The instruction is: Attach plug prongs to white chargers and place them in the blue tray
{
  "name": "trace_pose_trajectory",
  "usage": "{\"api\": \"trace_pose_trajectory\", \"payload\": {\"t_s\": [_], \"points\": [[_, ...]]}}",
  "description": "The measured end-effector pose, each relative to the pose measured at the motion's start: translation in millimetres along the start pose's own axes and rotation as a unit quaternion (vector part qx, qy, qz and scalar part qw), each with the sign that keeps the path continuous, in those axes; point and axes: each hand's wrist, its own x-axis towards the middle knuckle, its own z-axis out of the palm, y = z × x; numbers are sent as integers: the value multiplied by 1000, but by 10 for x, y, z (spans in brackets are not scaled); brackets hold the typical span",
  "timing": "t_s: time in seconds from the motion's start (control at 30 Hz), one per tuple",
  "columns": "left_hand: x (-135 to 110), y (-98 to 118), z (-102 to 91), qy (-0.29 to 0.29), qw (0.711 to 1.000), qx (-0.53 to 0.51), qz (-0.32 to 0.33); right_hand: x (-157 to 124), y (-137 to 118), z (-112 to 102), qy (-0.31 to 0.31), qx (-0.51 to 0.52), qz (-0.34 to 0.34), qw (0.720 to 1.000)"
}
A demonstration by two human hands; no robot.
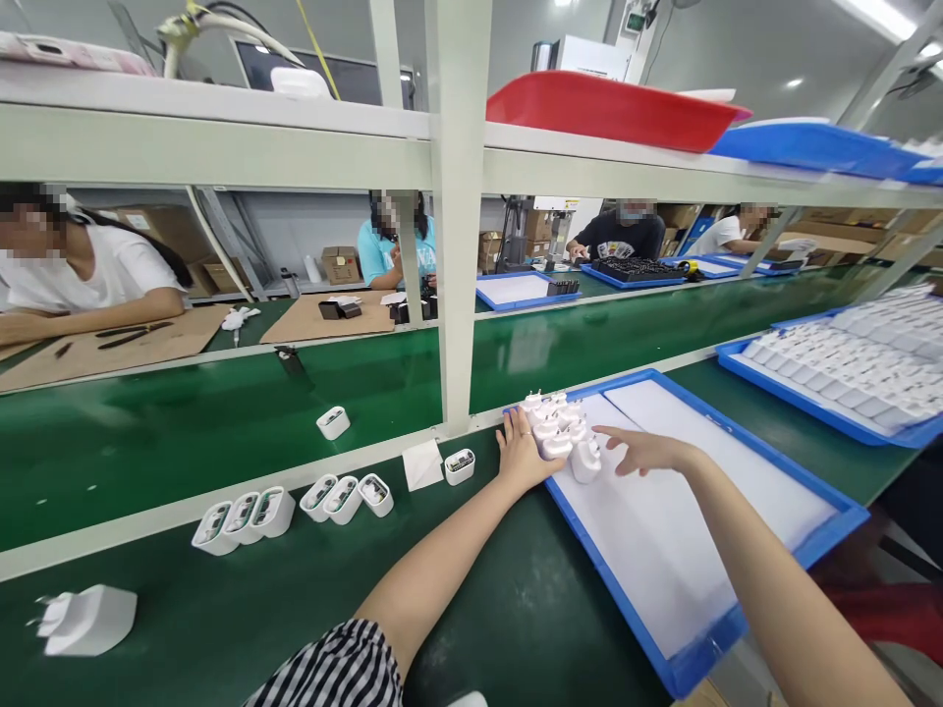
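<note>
A tight group of white plug chargers [558, 428] stands, pins up, in the far left corner of a blue-rimmed tray [611, 587] lined with white sheet. Against the group's left side lies my left hand [522, 454], fingers stretched and thumb apart, touching the chargers without gripping one. My right hand [642, 452] hovers over the tray just right of the nearest charger [586, 462], its fingers spread and holding nothing. Left of my left hand, an open white charger housing [460, 466] with a circuit board inside stands beside a white paper square [422, 465].
Several open housings [243, 517] line the bench's back edge; another [334, 422] sits on the green belt [184, 432]. One charger [92, 621] lies at left. A post [457, 245] rises behind my left hand. A full tray [855, 363] stands right. Co-workers sit opposite.
</note>
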Motion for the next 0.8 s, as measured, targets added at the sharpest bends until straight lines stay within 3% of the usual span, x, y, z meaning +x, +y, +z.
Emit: {"api": "trace_pose_trajectory", "payload": {"t_s": [0.1, 0.2, 0.3, 0.57, 0.7, 0.8], "points": [[-27, 70, 21, -5, 999, 47, -10, -239, 142, 252, -34, -14, -67, 997], [-56, 122, 2, -8, 994, 101, -32, -279, 221, 511, 49, -5, -131, 990], [-78, 143, -61, -16, 989, 145, -35, -242, 259, 609, 96, -11, -137, 986], [-53, 189, -192, 7, 992, 123, 35, -55, 296, 610, 175, 15, -83, 981], [-75, 126, -147, 0, 998, 59, -8, 77, 232, 389, 152, 54, -63, 985], [-112, 88, -71, -8, 999, 31, -5, 226, 151, 226, 187, 104, -67, 975]]}}
